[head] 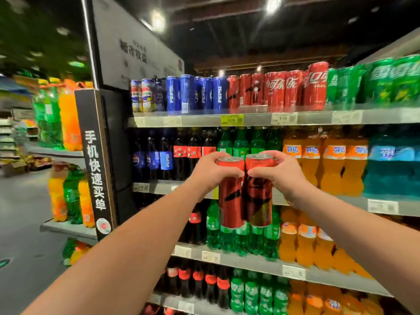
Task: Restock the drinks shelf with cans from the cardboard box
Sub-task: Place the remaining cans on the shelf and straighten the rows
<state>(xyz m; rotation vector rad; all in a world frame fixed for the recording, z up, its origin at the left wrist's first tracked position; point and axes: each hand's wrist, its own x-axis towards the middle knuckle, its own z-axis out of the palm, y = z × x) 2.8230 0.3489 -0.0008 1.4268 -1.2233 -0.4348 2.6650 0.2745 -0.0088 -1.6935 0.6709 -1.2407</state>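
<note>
Both my bare arms reach forward and up toward the drinks shelf point(204, 121). My left hand point(211, 172) curls round the top of one red can point(230, 201), with the fingers over the far side and the thumb on the near side. My right hand point(280, 175) grips the second red can point(259, 196) the same way. The two cans hang upright and touch side by side between my thumbs. Behind my fingers stand rows of green bottles point(241, 142). There are orange bottles point(325, 164) beyond my right fingers and dark cola bottles point(159, 155) beyond my left. Above my fingertips the top shelf carries blue cans point(195, 93), more red cans point(279, 89) straight above, and green cans point(375, 80) to the right. Far left of my left fingers stands a black sign post point(95, 169) with white writing, 手机快速买单. The blue cans and the blue bottle labels read PEPSI. The print on my own cans is too blurred to read, as is the yellow price tag point(231, 120).
</note>
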